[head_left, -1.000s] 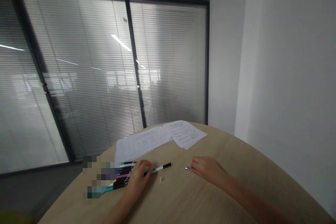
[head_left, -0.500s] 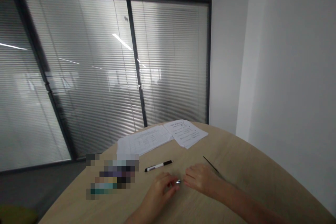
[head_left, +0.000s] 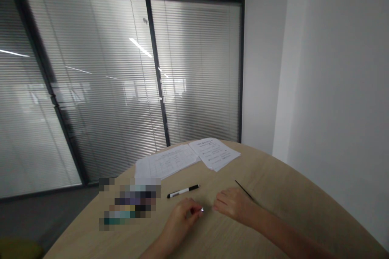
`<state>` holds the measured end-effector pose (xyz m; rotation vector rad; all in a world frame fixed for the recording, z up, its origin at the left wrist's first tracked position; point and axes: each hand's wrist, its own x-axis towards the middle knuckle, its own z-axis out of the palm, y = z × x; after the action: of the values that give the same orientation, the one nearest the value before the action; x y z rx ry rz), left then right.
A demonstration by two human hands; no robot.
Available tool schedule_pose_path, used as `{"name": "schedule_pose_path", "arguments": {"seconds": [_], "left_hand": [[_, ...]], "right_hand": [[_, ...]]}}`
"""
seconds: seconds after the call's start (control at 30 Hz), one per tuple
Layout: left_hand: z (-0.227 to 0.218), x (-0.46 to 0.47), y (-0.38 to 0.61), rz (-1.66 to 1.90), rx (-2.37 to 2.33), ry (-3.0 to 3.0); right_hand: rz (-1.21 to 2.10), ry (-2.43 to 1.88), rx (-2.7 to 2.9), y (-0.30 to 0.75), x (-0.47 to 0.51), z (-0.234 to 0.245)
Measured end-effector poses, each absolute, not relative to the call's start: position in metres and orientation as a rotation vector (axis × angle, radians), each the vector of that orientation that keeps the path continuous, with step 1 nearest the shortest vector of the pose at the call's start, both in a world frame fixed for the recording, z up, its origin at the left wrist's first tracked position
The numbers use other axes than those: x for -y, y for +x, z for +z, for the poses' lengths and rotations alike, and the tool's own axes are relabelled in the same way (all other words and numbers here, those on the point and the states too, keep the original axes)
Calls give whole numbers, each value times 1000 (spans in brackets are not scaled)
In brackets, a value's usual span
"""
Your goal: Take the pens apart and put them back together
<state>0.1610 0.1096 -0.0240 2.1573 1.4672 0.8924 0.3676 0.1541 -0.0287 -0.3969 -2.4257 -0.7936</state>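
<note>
Head view, and the action sits at lower centre of the frame: the left hand (head_left: 181,215) has its fingertips (head_left: 192,210) pinched together on a tiny silver metal piece (head_left: 202,209), with only its bright end poking out, so its long axis is too small to call. Right beside it comes the right hand (head_left: 233,204), fingers loosely spread and lying low, holding nothing, its fingertips (head_left: 216,207) just short of that silver piece, though whether they touch is hard to say. Just above the hands lies one black-and-white pen (head_left: 183,191), long axis slanting gently, black tip to the upper right, white barrel to the lower left. Over by the right wrist, one thin black rod (head_left: 243,189) runs diagonally down to the right. To the left sits a row of pens (head_left: 130,202), pixelated, so no count from here. Up at the far edge are two stacks of printed paper (head_left: 167,162) (head_left: 214,153), side by side and overlapping slightly. All of this is on a pale wooden round table (head_left: 291,198), with a glazed wall with slatted blinds (head_left: 91,89) filling the upper left of the frame.
</note>
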Motion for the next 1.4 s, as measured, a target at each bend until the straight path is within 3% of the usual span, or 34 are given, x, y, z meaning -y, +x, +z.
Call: {"name": "schedule_pose_path", "arguments": {"seconds": [0.23,0.57,1.1,1.4], "left_hand": [[-27,-119,151,984,-1444,2168],[-32,-138,118,1128,-1510,2206],[-34,-136,107,557,-1867,2610],[-43,-135,106,635,-1936,2602]], "right_hand": [[-774,-505,2457,372,-164,-40],[-616,-1023,2506,382,-182,-48],[-419,-1408,2418,391,-187,-50],[-391,-1408,2429,391,-187,-49]]}}
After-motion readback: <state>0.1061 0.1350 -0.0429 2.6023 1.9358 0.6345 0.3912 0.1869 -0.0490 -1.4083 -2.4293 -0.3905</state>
